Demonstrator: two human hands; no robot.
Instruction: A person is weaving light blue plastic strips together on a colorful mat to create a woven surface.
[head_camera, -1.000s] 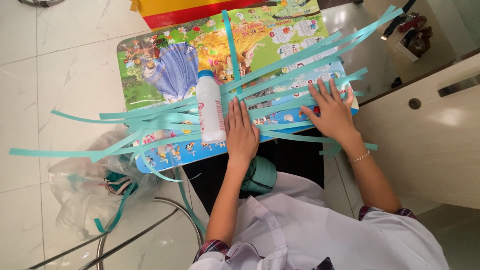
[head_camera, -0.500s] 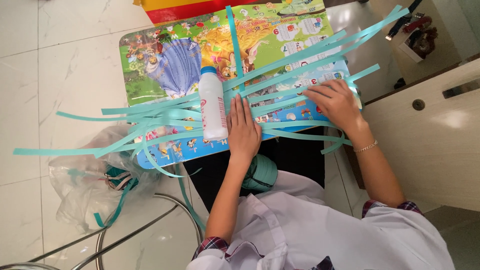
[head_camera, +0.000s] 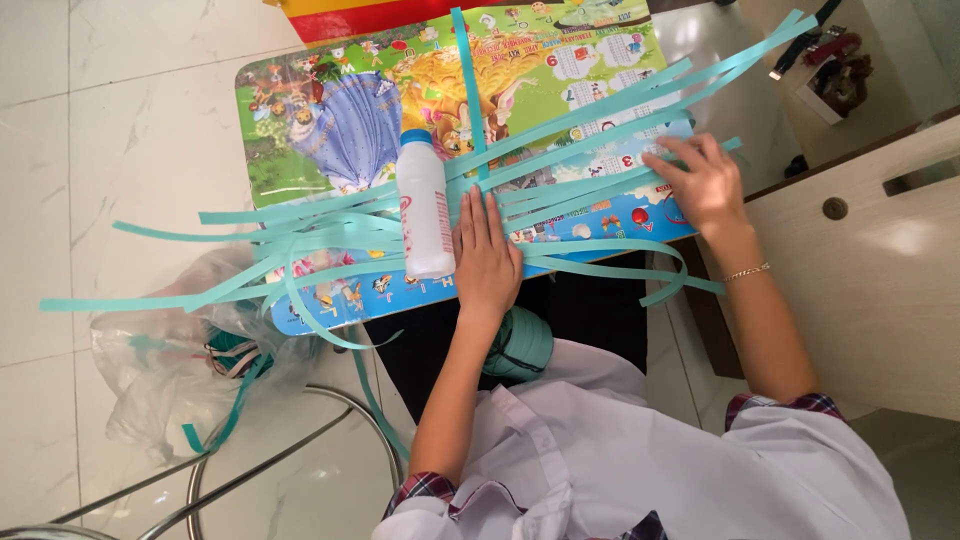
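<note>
Across the picture-printed tabletop (head_camera: 300, 150) teal paper strips (head_camera: 560, 165) are fanning out beside a white bottle (head_camera: 424, 205), the left hand (head_camera: 487, 260) pressing flat on them, the right hand (head_camera: 700, 182) spreading its grip over farther strips, probably arranging them.

Long paper strips (head_camera: 560, 150) lie fanned across the picture board (head_camera: 320, 130), a plastic bottle (head_camera: 425, 205) lying on them just left of the flat left hand (head_camera: 487, 255), the right hand (head_camera: 705, 185) resting on the strips further right, and a plastic bag (head_camera: 160, 370) on the floor below the board's left end.
</note>
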